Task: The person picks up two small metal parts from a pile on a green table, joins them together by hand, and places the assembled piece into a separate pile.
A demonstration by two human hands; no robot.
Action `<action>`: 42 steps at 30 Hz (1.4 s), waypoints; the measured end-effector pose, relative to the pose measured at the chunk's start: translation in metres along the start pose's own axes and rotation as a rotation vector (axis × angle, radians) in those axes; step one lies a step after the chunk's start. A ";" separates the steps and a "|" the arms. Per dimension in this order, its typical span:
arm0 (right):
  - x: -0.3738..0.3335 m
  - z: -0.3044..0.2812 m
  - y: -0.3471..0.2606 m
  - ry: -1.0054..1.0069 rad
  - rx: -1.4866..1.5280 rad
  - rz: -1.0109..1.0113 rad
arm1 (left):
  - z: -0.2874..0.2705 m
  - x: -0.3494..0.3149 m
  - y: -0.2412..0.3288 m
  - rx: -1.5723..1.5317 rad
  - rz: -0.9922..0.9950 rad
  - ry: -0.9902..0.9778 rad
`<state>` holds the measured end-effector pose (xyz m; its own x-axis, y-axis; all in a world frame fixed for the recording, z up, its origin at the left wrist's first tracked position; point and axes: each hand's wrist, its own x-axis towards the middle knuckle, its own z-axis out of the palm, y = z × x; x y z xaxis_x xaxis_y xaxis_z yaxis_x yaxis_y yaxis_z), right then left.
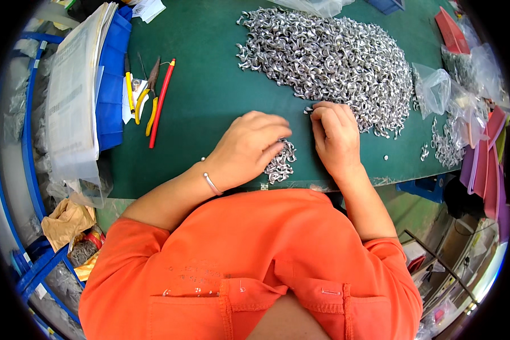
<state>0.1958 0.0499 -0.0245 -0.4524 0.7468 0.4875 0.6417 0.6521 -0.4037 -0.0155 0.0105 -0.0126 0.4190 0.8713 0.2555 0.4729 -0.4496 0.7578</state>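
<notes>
A large heap of small curved silver metal pieces is spread over the far side of the green table. My left hand, a thin bangle at its wrist, reaches over a small pile of like pieces at the near edge. Its fingers are bent but apart, slightly blurred, and nothing shows in them. At the near rim of the large heap is my right hand, fingers curled and pressed together. One loose metal piece lies beside its fingertips; whatever they pinch is hidden.
Yellow-handled pliers and a red pen-like stick lie at the left, beside a blue bin with papers. Clear plastic bags, more metal pieces and a red tray occupy the right. The table's near edge runs by my body.
</notes>
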 end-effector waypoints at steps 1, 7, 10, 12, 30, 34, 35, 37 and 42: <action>0.000 0.000 0.001 -0.006 0.001 -0.009 | 0.001 0.000 -0.001 0.000 0.017 -0.066; -0.004 -0.006 -0.012 0.070 0.530 0.428 | -0.006 0.004 0.004 -0.076 -0.135 0.058; -0.005 -0.010 -0.025 0.087 0.986 0.578 | -0.004 0.010 0.012 -0.448 -0.419 0.069; -0.005 -0.010 -0.033 0.134 1.181 0.567 | 0.000 0.012 0.013 -0.714 -0.483 0.078; -0.008 -0.006 -0.042 0.126 1.191 0.419 | 0.004 0.007 0.013 -1.002 -0.467 0.182; -0.007 -0.003 -0.038 0.156 1.098 0.310 | 0.000 0.006 0.015 -1.074 -0.549 0.115; -0.007 -0.003 -0.038 0.157 1.066 0.280 | 0.000 0.006 0.016 -1.064 -0.553 0.118; -0.007 -0.002 -0.037 0.157 0.979 0.222 | -0.001 0.006 0.017 -1.044 -0.562 0.121; -0.008 0.000 -0.038 0.156 0.933 0.194 | -0.002 0.007 0.017 -1.048 -0.566 0.121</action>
<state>0.1753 0.0194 -0.0134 -0.2596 0.8707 0.4177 -0.0838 0.4106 -0.9080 -0.0061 0.0090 0.0035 0.2527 0.9319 -0.2601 -0.3189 0.3341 0.8870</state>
